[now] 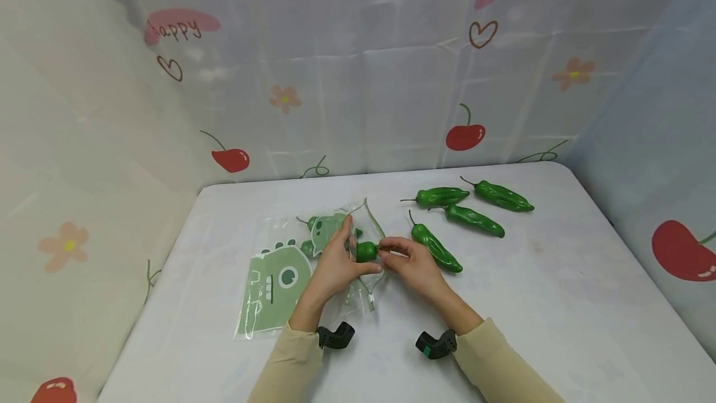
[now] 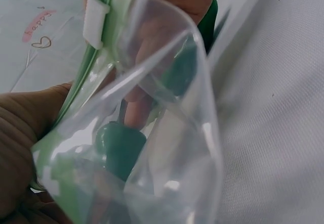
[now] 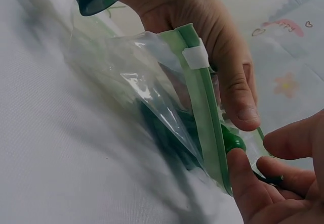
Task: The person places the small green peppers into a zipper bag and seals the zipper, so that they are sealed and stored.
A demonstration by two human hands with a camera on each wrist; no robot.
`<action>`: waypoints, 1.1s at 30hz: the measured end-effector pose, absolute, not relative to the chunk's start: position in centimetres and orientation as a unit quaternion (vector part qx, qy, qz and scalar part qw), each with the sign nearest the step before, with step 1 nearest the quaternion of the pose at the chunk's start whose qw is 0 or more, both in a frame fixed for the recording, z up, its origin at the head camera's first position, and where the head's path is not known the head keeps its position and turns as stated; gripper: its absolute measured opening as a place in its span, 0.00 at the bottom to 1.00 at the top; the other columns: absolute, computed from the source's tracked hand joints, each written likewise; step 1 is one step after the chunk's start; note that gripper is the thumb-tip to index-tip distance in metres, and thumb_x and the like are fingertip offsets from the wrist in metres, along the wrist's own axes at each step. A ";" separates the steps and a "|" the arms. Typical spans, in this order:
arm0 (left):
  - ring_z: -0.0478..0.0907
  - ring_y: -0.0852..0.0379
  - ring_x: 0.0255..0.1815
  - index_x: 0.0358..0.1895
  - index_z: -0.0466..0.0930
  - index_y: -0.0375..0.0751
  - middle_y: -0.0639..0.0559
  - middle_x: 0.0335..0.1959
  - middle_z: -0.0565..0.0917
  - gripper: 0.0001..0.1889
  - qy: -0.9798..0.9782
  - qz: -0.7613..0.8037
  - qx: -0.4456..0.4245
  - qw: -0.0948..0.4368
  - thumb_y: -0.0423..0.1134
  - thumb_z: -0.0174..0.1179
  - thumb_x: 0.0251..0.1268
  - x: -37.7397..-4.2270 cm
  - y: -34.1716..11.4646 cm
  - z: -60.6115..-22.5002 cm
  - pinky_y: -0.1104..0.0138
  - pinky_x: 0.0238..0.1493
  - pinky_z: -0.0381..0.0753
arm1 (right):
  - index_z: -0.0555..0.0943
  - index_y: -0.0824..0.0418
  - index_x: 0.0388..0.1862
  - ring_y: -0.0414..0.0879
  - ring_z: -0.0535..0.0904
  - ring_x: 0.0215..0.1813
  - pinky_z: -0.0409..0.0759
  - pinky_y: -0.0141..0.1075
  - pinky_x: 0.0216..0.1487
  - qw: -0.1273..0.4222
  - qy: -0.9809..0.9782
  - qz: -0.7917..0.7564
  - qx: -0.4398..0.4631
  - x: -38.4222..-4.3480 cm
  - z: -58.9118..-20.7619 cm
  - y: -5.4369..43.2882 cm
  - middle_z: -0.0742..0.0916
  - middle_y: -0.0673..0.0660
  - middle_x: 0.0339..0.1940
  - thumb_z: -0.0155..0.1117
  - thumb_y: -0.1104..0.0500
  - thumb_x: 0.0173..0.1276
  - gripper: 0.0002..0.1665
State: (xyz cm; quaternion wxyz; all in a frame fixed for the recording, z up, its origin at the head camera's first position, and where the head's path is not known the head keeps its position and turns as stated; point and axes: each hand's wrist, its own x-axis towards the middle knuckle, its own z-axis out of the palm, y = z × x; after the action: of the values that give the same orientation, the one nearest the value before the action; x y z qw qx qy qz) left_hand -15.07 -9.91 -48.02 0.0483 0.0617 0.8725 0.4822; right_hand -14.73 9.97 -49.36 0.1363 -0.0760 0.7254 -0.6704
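Note:
A clear zip bag (image 1: 274, 303) with green cartoon monster prints lies on its side, its green-edged mouth facing right. My left hand (image 1: 337, 263) holds the bag by its mouth, thumb reaching past the zip strip (image 3: 207, 113). My right hand (image 1: 414, 263) pinches the stem of a green pepper (image 1: 366, 252), whose body lies at the mouth between both hands. In the left wrist view, another pepper (image 2: 121, 148) shows through the plastic. A white slider (image 3: 196, 56) sits near one end of the zip.
Several loose green peppers (image 1: 472, 219) lie on the white table (image 1: 559, 303) to the right of the bag, the closest pepper (image 1: 436, 247) just beyond my right hand. A printed curtain (image 1: 391, 92) hangs behind and on both sides of the table.

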 end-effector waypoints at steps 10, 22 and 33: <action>0.68 0.60 0.27 0.85 0.43 0.46 0.49 0.43 0.70 0.66 0.873 0.481 0.072 0.047 0.46 0.83 0.48 -15.0 -9.7 -48.0 0.69 0.28 0.71 | 0.68 0.74 0.75 0.61 0.73 0.74 0.81 0.36 0.62 0.215 0.655 -0.721 -0.067 -14.8 -49.2 10.4 0.75 0.71 0.73 0.49 0.58 0.85 0.27; 0.71 0.59 0.27 0.86 0.44 0.47 0.48 0.47 0.72 0.67 0.877 0.472 0.067 0.055 0.45 0.84 0.46 -14.9 -9.3 -47.9 0.67 0.29 0.74 | 0.59 0.78 0.77 0.48 0.81 0.66 0.81 0.33 0.61 0.286 0.592 -0.748 -0.094 -15.0 -49.8 10.5 0.68 0.77 0.76 0.38 0.37 0.85 0.46; 0.72 0.59 0.29 0.86 0.44 0.48 0.46 0.51 0.73 0.67 0.876 0.475 0.063 0.057 0.48 0.84 0.47 -14.9 -9.5 -48.0 0.66 0.32 0.75 | 0.58 0.75 0.80 0.66 0.67 0.78 0.78 0.36 0.66 0.269 0.599 -0.749 -0.087 -15.2 -49.5 10.8 0.65 0.75 0.79 0.38 0.43 0.87 0.41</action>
State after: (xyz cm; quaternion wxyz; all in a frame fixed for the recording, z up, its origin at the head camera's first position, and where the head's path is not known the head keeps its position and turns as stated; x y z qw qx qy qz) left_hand -14.86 -9.46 -47.97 0.0570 0.0633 0.8757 0.4753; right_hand -15.17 10.83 -49.51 0.2692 -0.0871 0.5987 -0.7493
